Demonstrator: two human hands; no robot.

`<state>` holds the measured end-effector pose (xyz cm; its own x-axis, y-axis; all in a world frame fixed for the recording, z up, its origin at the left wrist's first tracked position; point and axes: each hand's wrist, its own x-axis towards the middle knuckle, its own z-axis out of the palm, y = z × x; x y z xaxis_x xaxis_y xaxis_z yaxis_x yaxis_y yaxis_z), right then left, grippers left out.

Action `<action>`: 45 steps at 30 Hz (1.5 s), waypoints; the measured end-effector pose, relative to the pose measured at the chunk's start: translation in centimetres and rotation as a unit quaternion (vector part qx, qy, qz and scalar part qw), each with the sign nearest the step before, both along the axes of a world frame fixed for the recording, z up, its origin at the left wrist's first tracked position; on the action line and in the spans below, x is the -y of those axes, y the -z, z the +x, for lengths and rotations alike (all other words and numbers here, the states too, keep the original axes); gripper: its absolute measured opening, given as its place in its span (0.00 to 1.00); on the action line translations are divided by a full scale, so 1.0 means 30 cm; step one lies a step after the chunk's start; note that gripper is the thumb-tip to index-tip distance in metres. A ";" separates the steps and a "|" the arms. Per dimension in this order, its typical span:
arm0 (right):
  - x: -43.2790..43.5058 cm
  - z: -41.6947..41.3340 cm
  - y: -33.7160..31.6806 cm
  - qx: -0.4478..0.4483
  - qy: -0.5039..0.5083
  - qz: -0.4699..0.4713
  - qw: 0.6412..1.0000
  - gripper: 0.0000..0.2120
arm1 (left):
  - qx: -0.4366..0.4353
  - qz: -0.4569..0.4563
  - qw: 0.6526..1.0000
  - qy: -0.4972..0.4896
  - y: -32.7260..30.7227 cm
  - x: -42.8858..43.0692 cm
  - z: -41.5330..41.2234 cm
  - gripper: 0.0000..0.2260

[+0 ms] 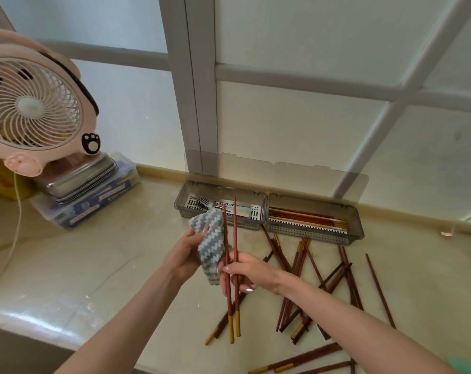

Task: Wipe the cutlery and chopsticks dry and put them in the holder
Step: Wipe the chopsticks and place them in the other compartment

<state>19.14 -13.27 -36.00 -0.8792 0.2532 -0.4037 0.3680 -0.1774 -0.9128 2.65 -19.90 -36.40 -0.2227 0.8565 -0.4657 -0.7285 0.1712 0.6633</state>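
Observation:
My right hand (245, 271) grips a pair of red-brown chopsticks (235, 233) with yellow ends, held nearly upright above the counter. My left hand (187, 252) holds a blue-and-white knitted cloth (211, 238) against the left chopstick. Behind them, at the wall, lies a grey two-part holder (355, 233). Its left compartment holds forks (202, 203) and pastel-handled cutlery. Several chopsticks (307, 218) lie in its right compartment. Many loose chopsticks (336, 282) are scattered on the counter to the right of my hands.
A pink fan (31, 103) stands at the left on stacked metal trays (83, 176) and a plastic box, its cord trailing down the counter. Frosted window panes rise behind the holder. The counter's front edge (40, 327) runs at lower left.

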 end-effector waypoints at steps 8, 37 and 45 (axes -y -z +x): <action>0.013 -0.004 -0.004 -0.027 -0.010 -0.027 0.999 0.09 | -0.074 -0.017 0.996 0.041 0.016 -0.021 0.012 0.10; -0.032 0.151 0.197 -0.002 0.336 -0.058 0.940 0.11 | -0.121 -0.170 0.954 -0.214 0.001 -0.133 -0.051 0.17; -0.064 0.104 0.130 0.020 0.425 -0.036 0.904 0.05 | -0.153 -0.125 0.960 -0.197 -0.046 -0.158 -0.110 0.14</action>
<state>22.25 -11.35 -39.91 -0.3638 0.8028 -0.4723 0.1024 -0.4695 -0.8769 -0.64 -15.15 -35.03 -0.6652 0.5479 -0.5073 -0.5472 0.1045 0.8304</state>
